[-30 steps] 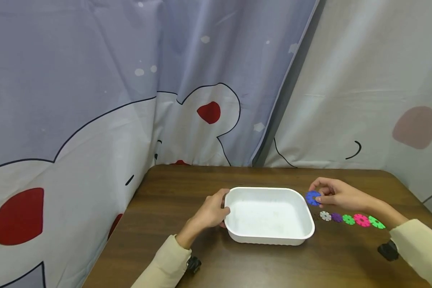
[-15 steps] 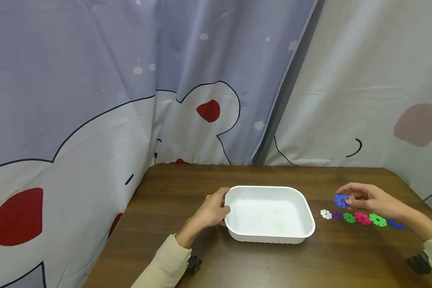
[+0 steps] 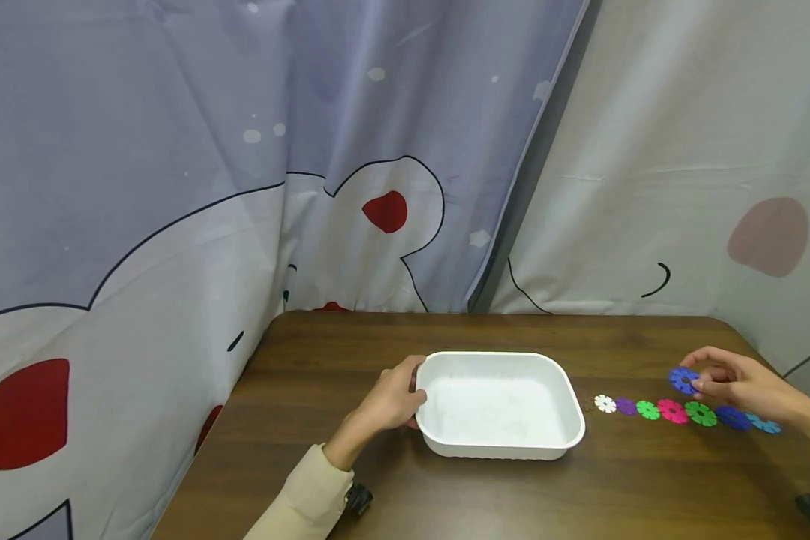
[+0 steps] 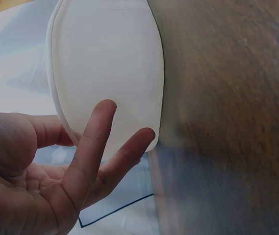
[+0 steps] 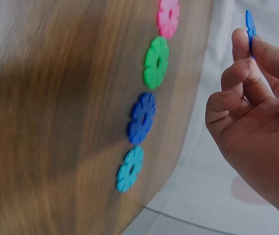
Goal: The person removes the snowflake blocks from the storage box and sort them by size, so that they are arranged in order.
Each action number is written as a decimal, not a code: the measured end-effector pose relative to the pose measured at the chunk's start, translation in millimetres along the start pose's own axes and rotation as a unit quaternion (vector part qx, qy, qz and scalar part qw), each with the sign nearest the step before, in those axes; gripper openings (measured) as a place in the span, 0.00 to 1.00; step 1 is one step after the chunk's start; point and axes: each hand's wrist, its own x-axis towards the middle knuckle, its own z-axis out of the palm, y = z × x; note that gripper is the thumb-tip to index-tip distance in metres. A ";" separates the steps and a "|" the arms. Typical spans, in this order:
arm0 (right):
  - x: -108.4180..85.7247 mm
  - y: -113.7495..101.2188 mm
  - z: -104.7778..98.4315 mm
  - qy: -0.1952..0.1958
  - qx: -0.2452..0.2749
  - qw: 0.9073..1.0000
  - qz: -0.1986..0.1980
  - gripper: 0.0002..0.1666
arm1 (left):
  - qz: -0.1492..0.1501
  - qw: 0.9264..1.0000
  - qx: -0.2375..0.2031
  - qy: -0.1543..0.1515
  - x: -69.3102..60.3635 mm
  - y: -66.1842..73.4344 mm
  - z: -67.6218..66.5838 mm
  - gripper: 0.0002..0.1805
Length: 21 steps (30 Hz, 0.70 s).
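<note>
My right hand [image 3: 745, 384] pinches a blue snowflake disc [image 3: 683, 379] between thumb and fingertips, raised above the table. In the right wrist view the disc [image 5: 250, 30] shows nearly edge-on. Below the hand lies a row of flat notched discs: white [image 3: 604, 403], purple [image 3: 625, 406], green [image 3: 647, 409], pink [image 3: 672, 410], larger green [image 3: 700, 413], dark blue [image 3: 733, 418] and light blue [image 3: 763, 424]. My left hand [image 3: 393, 396] holds the left end of a white plastic tray [image 3: 501, 451], thumb over the rim and fingers against the outer wall [image 4: 105, 58].
The brown wooden table [image 3: 486, 502] reaches back to a printed curtain [image 3: 351, 240], which also hangs along the left and right. At the row's left end is a small brown piece [image 3: 589, 405], hard to make out against the wood.
My right hand has carried the blue disc rightward from beside the tray to above the row's right part. The left hand stays on the tray.
</note>
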 end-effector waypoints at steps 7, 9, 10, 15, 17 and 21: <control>-10.8 10.6 -6.9 0.036 -0.058 0.997 0.022 0.22 | -0.001 1.000 0.006 0.004 -0.7 -1.0 -0.7 0.35; -14.7 14.3 -9.3 0.047 -0.068 0.996 0.030 0.24 | -0.002 1.000 0.005 0.003 -1.0 -1.0 -0.5 0.35; -17.0 16.4 -10.6 0.055 -0.077 0.995 0.033 0.24 | -0.002 1.000 0.004 0.003 -1.1 -0.8 -0.5 0.35; -30.1 29.3 -15.5 0.094 -0.141 0.983 0.069 0.18 | -0.001 1.000 0.003 0.005 0.2 0.4 -0.7 0.34; -36.3 35.9 -17.6 0.114 -0.161 0.977 0.085 0.20 | -0.001 1.000 0.003 0.005 1.1 0.4 -0.6 0.34; -48.1 51.8 -24.6 0.156 -0.156 0.970 0.100 0.28 | -0.004 1.000 0.004 0.002 1.5 -0.1 -0.1 0.34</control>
